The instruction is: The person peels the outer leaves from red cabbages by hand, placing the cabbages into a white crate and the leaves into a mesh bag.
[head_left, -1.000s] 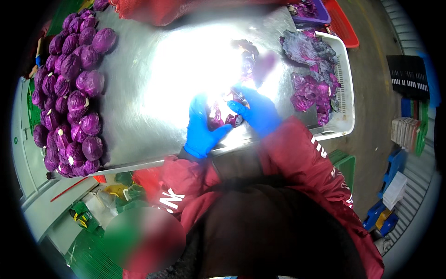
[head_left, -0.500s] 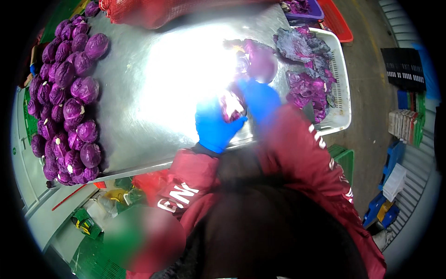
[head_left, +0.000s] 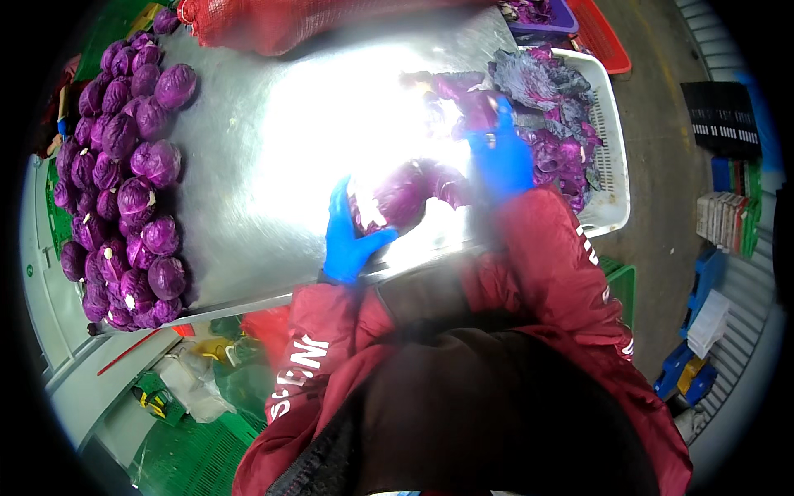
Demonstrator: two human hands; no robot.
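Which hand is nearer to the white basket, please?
Right: the right hand is just left of the white basket; the left hand is farther left, at a cabbage.

L glove & R glove were blue; maroon jkt sleeves had wht lettering; dk brn garment covered the torso.

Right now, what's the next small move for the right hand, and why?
I'd probably bring the right hand over to the purple leaf at the right side of the red cabbage and try to lift it clear. The left hand cups the cabbage's other side, while the right is away from it, near the white crate.
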